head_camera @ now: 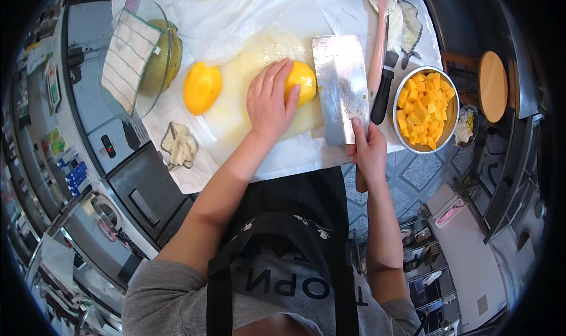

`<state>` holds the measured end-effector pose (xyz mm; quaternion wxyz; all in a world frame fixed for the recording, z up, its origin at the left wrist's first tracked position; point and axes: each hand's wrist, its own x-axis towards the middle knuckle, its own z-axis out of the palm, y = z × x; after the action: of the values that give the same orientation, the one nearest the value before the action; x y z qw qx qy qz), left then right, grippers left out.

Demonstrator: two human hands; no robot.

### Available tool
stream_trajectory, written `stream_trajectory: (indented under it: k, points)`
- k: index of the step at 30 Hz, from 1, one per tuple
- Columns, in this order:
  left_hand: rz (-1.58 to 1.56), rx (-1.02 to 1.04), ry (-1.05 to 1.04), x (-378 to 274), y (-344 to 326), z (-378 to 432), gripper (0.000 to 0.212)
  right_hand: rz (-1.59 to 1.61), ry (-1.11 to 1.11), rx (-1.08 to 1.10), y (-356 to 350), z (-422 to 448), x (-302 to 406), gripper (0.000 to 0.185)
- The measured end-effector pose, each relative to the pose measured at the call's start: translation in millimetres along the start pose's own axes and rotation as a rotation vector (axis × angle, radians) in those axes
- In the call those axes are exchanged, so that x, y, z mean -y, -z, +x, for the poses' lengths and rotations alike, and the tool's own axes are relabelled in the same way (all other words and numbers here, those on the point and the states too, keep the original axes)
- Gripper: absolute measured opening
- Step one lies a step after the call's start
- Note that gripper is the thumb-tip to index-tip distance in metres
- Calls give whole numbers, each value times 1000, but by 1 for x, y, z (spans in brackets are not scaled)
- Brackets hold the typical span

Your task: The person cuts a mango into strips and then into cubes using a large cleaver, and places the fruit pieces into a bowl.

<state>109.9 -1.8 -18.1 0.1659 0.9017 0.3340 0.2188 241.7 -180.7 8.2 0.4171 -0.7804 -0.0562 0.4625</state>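
Observation:
My left hand (271,98) grips a peeled yellow mango (304,83), its fingers over the fruit's left side. In my right hand (368,152) is the wooden handle of a Chinese cleaver (340,88), my thumb near the blade's heel. The broad, wet blade lies just right of the mango, its face turned up. Both rest over a juice-wet translucent cutting sheet (239,114). Left of my left hand sits another peeled mango (202,89). A round metal bowl (395,114) at the right holds mango cubes (424,108).
A glass bowl (154,110) with a striped cloth (130,59) stands at the left. Nearer me lies a crumpled cloth (180,145). Right of the blade are a pink spatula (377,53) and a black-handled tool (383,92). White sheeting (292,159) covers the table.

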Motion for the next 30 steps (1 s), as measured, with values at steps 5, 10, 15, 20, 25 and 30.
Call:
stream_trajectory:
  k: [5,10,15,20,25,30]
  points:
    - [3,10,1,6,1,2,36,-43,-41,8,-3,4,7,40]
    - [-14,28,-2,9,1,3,39,-131,-48,24,1,7,5,40]
    - [-28,57,-28,12,0,5,44,-160,-4,41,1,9,5,37]
    - [-62,95,-19,14,1,7,45,-231,-21,36,-4,2,19,38]
    - [-106,122,-28,18,2,7,46,-254,-13,66,-6,6,19,37]
    - [-122,160,-12,21,2,7,48,-316,6,47,-8,-5,10,36]
